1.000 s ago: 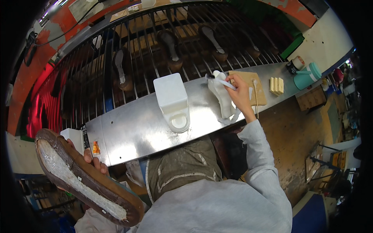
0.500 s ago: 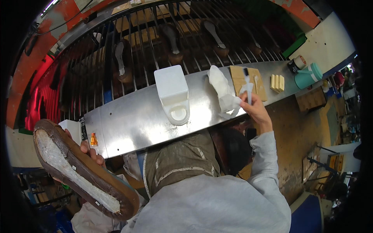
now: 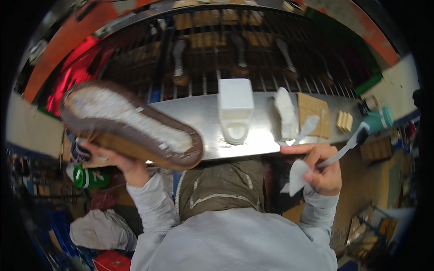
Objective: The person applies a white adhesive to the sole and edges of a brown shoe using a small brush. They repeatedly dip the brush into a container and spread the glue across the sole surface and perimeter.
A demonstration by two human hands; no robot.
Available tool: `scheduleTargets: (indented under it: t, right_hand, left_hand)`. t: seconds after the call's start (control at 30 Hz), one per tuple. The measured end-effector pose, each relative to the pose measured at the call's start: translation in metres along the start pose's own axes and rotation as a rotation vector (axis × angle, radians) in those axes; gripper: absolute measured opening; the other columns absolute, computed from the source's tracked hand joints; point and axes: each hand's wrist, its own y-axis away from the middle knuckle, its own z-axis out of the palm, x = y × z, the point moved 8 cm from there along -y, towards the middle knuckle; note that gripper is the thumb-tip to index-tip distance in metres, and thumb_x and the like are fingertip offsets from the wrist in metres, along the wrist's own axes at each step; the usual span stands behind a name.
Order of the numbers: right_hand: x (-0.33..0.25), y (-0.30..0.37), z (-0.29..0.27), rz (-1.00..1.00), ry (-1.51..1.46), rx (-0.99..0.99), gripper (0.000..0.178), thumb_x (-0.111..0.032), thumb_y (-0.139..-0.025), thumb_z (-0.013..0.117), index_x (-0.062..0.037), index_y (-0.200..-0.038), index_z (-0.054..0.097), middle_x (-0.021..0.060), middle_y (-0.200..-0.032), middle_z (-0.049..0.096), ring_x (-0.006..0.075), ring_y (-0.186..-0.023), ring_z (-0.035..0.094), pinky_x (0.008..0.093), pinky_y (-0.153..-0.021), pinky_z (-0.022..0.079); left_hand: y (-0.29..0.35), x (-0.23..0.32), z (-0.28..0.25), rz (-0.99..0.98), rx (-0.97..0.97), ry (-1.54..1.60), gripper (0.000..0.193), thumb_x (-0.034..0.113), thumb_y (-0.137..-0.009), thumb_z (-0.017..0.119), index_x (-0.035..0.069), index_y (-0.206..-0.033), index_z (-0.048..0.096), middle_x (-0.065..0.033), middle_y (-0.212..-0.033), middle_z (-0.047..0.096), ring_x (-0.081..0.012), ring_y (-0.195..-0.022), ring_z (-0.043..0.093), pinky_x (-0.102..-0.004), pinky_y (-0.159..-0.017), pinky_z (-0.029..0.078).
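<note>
My left hand (image 3: 121,161) grips a brown shoe on its last (image 3: 135,118) from below, its pale, rough underside turned up. The shoe hangs tilted over the left end of the metal bench (image 3: 185,113). My right hand (image 3: 326,176) is closed round the white handle of a small brush (image 3: 346,150), dark bristles pointing away to the right. A white scrap, paper or cloth (image 3: 297,178), lies under the thumb of that hand, and the index finger stretches left. Beyond it, a crumpled white cloth (image 3: 285,115) rests on the bench.
A white dispenser (image 3: 236,101) stands mid-bench. To the right are a brown cardboard sheet (image 3: 306,103), yellow blocks (image 3: 344,121) and a teal cup (image 3: 379,120). Behind, a barred rack (image 3: 203,47) carries several shoes. A green container (image 3: 94,178) and a pale bundle (image 3: 102,229) sit lower left.
My left hand has lifted the shoe and brought it to the right, over the bench. My right hand has drawn back from the white cloth toward me, and the brush has tipped rightward.
</note>
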Motion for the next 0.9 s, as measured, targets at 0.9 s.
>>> scheduleTargets:
  t: [0.9]
  right_hand:
    - [-0.036, -0.118, 0.126, -0.213, 0.148, -0.250, 0.032, -0.020, -0.072, 0.086, 0.0015, -0.093, 0.075, 0.0060, -0.086, 0.064, 0.0013, -0.051, 0.037, 0.0210, -0.050, 0.025]
  left_hand:
    - [-0.001, -0.008, 0.098, -0.514, -0.214, 0.336, 0.076, 0.072, -0.099, 0.028, 0.016, -0.150, 0.036, -0.0096, -0.147, 0.047, -0.0230, -0.133, 0.050, -0.0382, -0.110, 0.043]
